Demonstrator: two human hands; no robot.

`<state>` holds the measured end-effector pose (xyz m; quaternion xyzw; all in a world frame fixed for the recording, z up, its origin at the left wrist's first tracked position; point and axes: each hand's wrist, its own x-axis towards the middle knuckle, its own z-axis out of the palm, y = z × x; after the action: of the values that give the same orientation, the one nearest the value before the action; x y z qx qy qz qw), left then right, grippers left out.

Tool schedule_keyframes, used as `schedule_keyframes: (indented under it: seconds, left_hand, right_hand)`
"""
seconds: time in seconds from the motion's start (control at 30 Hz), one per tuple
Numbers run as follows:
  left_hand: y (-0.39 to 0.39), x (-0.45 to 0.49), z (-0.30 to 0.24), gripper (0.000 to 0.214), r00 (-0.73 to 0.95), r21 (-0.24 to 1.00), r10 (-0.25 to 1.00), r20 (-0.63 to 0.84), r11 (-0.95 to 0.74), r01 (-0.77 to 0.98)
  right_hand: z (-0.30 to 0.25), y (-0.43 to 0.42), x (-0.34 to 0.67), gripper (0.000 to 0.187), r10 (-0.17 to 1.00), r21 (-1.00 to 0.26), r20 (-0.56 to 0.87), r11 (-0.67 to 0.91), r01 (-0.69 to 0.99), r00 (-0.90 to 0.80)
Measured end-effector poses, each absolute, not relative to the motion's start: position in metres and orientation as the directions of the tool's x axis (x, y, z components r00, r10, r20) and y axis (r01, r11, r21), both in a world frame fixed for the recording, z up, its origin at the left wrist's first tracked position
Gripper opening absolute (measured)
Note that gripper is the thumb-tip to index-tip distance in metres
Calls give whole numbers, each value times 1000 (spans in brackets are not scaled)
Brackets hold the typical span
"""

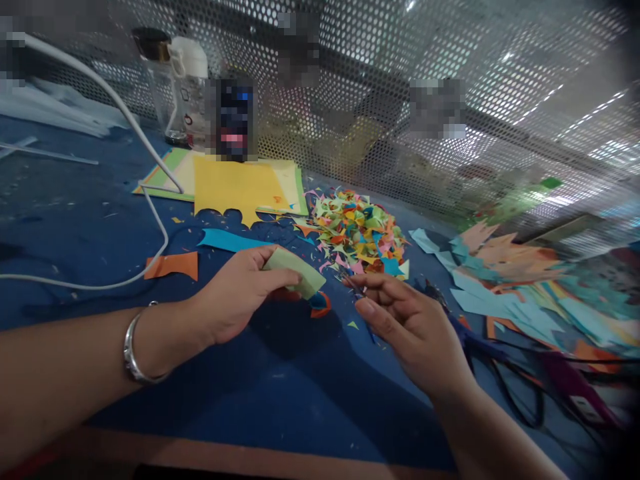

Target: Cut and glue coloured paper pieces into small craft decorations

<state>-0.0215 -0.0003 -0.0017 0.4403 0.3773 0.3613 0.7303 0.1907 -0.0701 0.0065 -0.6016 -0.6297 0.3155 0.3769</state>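
Pale green paper strip (303,270): held above the bench (300,407) in the middle of our view; we read every clock direction from here, with 12 pointing away from us.
Left grip (237,290): reaching in from 8 o'clock and pinched closed on the strip, our thumb lying along its near side.
Right grip (413,327): at 4 o'clock, thumb and fingers closed around a slim metallic tool (354,285), too blurred for us to name more closely; its tip sits near the strip, apart from it.
Curled orange and blue paper piece (321,307): between 4 and 5 o'clock, just under the strip's right end; we cannot tell whether our fingers hold it too.
Scrap heap (357,230): at 2 o'clock, small mixed clippings in green, orange, pink, yellow and blue, with strays scattered about it.
Blue paper strip (227,240): at 10 o'clock, flat behind our left fingers.
Orange paper piece (175,266): at 9 o'clock, with a white cable (161,230) running over its left end.
Yellow sheet (235,183): at 11 o'clock, its near edge cut in scallops, lying on paler sheets.
Bottles: two at 11 o'clock, well beyond our hands, before a perforated metal panel (345,107).
Cut-paper pile (510,257): at 3 o'clock, peach and light blue pieces with pointed ends.
Silver bracelet (131,350): on our left wrist, at 8 o'clock.
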Motion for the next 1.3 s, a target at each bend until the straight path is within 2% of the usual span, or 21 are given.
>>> schedule_keyframes:
  seconds: [0.2,0.63,0.93,1.3]
  left_hand:
    - [5,-21,-2,13,414,914,885,-215,331,-233]
    - [0,-20,-3,11,516,908,816,-260,389,-158]
    - [-3,-20,-3,7,588,887,772,-243,423,-188]
    - [-6,-19,-1,9,581,882,770,-263,436,-180]
  right_hand:
    - [7,-71,197,32,997,-844,73,73,531,-20]
    - [6,-75,196,23,980,-744,37,156,649,-194]
    - [4,-76,195,19,975,-741,23,164,651,-219]
    - [3,-77,195,20,970,-730,38,192,656,-241]
